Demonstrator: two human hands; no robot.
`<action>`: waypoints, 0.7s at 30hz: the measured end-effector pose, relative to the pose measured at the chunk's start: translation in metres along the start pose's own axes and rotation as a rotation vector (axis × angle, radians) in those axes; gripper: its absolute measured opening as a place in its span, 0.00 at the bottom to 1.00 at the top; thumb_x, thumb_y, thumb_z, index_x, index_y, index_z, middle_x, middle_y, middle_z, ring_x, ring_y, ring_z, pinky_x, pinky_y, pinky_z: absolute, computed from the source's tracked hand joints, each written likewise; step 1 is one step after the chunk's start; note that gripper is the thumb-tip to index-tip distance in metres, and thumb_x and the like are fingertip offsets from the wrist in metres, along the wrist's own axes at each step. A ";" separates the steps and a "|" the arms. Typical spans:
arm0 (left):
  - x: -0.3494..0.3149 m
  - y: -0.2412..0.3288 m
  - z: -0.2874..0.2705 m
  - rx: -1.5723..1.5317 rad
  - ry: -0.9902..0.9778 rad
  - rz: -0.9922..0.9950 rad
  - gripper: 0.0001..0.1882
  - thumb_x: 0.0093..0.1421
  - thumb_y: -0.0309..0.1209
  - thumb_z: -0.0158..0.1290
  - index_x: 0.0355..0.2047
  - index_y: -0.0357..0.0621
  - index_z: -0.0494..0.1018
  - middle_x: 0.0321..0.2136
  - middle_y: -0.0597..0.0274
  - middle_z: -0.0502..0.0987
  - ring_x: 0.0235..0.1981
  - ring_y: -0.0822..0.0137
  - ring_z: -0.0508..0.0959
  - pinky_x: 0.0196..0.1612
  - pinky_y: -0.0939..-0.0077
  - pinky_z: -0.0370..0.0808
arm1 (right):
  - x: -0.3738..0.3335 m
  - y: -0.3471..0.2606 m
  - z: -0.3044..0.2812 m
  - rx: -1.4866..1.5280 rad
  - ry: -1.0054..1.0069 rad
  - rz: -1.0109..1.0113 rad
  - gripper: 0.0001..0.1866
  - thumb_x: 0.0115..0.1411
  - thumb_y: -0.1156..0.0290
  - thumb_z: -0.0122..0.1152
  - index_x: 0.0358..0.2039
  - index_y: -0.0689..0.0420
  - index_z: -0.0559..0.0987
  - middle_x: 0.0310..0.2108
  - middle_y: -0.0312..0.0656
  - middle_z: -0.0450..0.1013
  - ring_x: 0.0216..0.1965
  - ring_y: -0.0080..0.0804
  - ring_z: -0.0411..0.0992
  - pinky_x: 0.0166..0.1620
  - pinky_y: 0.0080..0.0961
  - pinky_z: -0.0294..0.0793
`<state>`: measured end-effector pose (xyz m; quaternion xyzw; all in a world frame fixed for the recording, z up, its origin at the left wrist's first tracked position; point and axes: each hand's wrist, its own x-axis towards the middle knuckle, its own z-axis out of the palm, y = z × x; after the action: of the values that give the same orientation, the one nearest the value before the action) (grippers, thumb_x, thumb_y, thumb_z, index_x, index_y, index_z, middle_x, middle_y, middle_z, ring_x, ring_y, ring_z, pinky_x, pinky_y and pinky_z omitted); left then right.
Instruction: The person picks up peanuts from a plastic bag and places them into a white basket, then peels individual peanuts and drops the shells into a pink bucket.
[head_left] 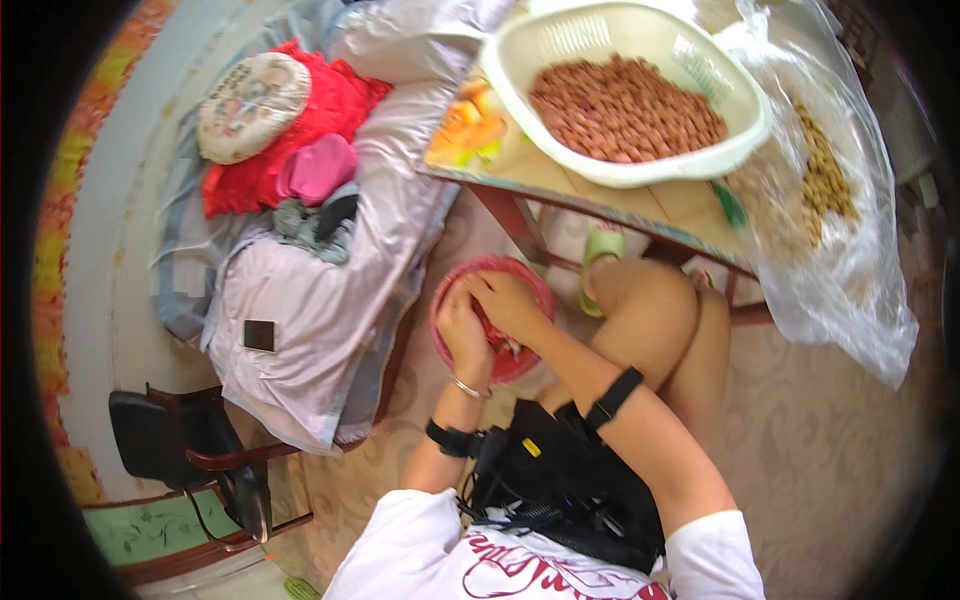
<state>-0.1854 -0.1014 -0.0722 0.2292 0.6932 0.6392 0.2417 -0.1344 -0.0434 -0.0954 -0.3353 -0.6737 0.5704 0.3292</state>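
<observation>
White shirt sleeves and a black pouch (570, 480) strapped at the waist fill the lower edge, and from them both forearms run up to a red bowl (492, 318) held low, beside the bent knees. Left hand (462, 330), with a thin bangle at the wrist and a dark band further down the arm, curls over the near-left part of the bowl, fingers folded inward on something small; right hand (510, 300) lies across the top, fingers bent down toward the left hand, the two touching. Both look pressed together around a small item, but what exactly is pinched is hidden by the fingers. To do this shelling-like work well, I judge the pinch should stay directly over the bowl so bits drop inside, with the bowl steadied against the leg. Only the bowl's round red rim shows clearly, with pale scraps just below the grip. Up and right of the hands, a cream plastic basket (620, 160) heaped with reddish-brown peanuts (625, 108) sits on a low wooden table (690, 205), a clear bag of pale unshelled nuts (825, 180) further right, and a bed with red cloth (300, 130) well to the left
</observation>
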 end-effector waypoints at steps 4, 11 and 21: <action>-0.007 0.013 0.003 -0.094 0.099 -0.057 0.15 0.62 0.32 0.41 0.35 0.33 0.73 0.30 0.62 0.75 0.30 0.74 0.71 0.35 0.81 0.68 | -0.003 -0.007 0.001 -0.081 -0.025 0.095 0.16 0.57 0.62 0.45 0.30 0.61 0.76 0.28 0.51 0.72 0.30 0.43 0.72 0.32 0.31 0.68; -0.005 0.009 0.003 -0.207 0.104 -0.102 0.16 0.62 0.34 0.41 0.33 0.35 0.74 0.22 0.68 0.72 0.20 0.80 0.66 0.21 0.87 0.63 | -0.001 -0.003 0.003 0.123 -0.032 0.195 0.15 0.57 0.62 0.46 0.29 0.61 0.76 0.25 0.44 0.74 0.27 0.30 0.72 0.29 0.25 0.68; -0.010 -0.019 -0.010 -0.267 0.077 -0.215 0.15 0.61 0.33 0.42 0.26 0.36 0.73 0.19 0.71 0.68 0.20 0.81 0.64 0.22 0.86 0.60 | -0.003 0.012 0.002 -0.144 -0.163 -0.033 0.16 0.56 0.64 0.43 0.26 0.60 0.77 0.23 0.42 0.74 0.24 0.31 0.72 0.27 0.26 0.67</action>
<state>-0.1844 -0.1170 -0.0900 0.0948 0.6314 0.7044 0.3101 -0.1336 -0.0454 -0.1077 -0.2994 -0.7428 0.5404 0.2580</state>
